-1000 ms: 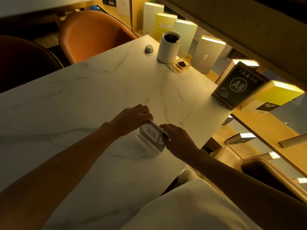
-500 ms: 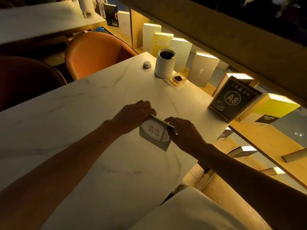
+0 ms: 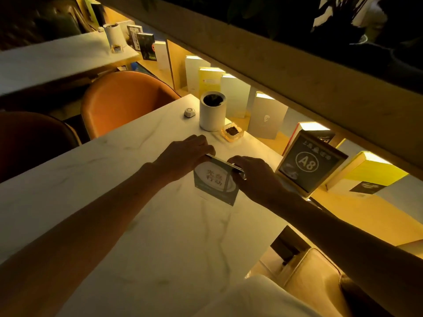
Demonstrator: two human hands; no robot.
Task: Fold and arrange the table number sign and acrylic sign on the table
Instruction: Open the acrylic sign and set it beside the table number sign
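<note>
Head view: both hands on a small printed card sign (image 3: 215, 181) near the middle-right of the marble table (image 3: 114, 202). Left hand (image 3: 185, 154) pinches the top ridge at its far-left end; right hand (image 3: 254, 177) pinches the same ridge at the near-right end, fingers pressed together on the card. Sign looks like a folded tent — printed face w/ a white oval and characters turned toward the wearer, lower edge at or just above the tabletop; can't tell if it's touching.

Ridge is the long axis, running far-left to near-right across the view, roughly parallel to the table's right edge.

To do the step well, prob: keep both pinches level so the crease stays straight, set the bottom edges down together, spread the two panels evenly so it stands w/o leaning.

A8 table number sign (image 3: 309, 163) stands tilted at the table's right edge, apart from the right hand — face toward the wearer. White cylinder (image 3: 211, 115) and small dish (image 3: 231, 133) sit beyond the hands, untouched.
</note>
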